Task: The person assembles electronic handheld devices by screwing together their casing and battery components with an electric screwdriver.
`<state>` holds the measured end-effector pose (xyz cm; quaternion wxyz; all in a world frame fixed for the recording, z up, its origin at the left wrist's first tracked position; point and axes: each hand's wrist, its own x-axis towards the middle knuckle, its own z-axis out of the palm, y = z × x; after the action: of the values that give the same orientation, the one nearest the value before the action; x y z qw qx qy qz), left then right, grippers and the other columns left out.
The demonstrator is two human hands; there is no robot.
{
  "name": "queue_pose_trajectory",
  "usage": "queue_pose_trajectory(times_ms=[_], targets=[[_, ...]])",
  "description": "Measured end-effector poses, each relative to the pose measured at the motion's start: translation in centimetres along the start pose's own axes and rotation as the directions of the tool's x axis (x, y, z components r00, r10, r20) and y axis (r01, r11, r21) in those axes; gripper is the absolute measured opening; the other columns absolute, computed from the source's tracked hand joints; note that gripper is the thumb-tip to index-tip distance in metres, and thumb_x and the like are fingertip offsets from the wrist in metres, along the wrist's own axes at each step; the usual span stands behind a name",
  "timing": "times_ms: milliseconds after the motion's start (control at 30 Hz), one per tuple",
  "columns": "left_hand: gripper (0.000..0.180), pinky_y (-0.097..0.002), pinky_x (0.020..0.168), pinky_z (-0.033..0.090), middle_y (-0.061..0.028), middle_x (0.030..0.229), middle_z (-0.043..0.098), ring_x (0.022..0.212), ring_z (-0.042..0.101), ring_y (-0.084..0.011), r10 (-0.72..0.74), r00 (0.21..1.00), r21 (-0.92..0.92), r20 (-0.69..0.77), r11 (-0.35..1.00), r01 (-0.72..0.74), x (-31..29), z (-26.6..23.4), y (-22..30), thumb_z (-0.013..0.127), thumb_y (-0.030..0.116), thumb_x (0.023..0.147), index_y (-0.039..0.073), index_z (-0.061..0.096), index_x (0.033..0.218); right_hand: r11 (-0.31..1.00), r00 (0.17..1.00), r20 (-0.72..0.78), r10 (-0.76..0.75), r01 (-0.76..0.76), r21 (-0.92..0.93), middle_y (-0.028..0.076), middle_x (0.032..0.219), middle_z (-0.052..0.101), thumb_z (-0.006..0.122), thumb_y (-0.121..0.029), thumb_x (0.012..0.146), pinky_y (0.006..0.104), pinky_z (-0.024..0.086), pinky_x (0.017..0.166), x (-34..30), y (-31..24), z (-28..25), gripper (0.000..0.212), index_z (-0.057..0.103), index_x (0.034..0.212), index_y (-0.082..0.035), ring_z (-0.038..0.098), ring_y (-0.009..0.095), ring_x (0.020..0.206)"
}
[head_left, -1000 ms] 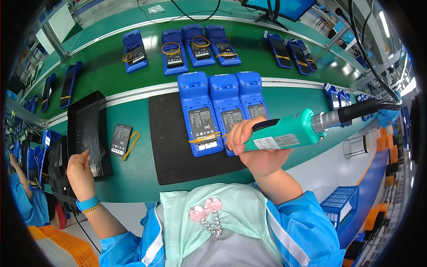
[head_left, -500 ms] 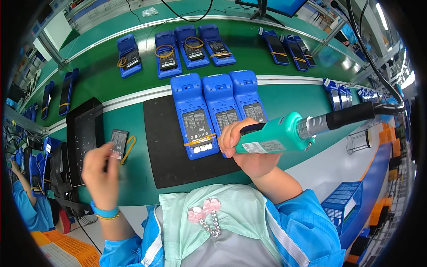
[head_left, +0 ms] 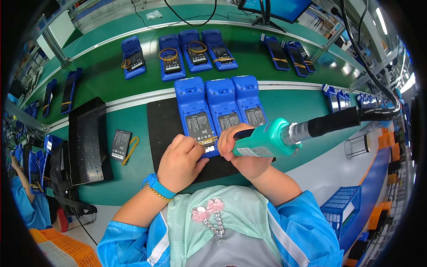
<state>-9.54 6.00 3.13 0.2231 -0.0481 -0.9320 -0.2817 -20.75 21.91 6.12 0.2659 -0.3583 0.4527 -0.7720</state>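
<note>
My right hand is wrapped round a green electric screwdriver, its cable end pointing right and its bit hidden. Below it and to the left lies the leftmost of three blue handheld terminals, back up, with a black battery in its bay. A yellow rubber band crosses that terminal's lower end. My left hand is closed at the band's left end, its fingertips partly hidden. The other two terminals, the middle and the right one, lie alongside on a black mat.
Left of the mat lie a loose battery and a rubber band, beside a black tray holding small screws. Several banded blue terminals line the green shelf behind. A thick black cable hangs at right. Another person's arm shows far left.
My left hand has moved right from beside the loose battery to the lower end of the leftmost terminal. My right hand still holds the screwdriver nearby. The view has shifted slightly.
</note>
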Motion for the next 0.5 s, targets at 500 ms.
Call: queue_pose_trajectory(times_ms=[500], targets=[[0.031,-0.0394,0.072,0.050,-0.0072,0.087,0.058,0.085,0.057,-0.0297,0.005,0.999,-0.012,-0.035,1.000,-0.006,-0.24,0.22,-0.21,0.085,0.006,0.062,0.007,0.065,0.085,1.000,1.000,-0.002,-0.028,0.028,-0.006,0.010,0.069,0.058,0.040,-0.078,0.089,0.0335,0.045,0.059,0.47,-0.73,0.28,0.077,0.056,0.088,-0.002,0.054,0.022,0.063]])
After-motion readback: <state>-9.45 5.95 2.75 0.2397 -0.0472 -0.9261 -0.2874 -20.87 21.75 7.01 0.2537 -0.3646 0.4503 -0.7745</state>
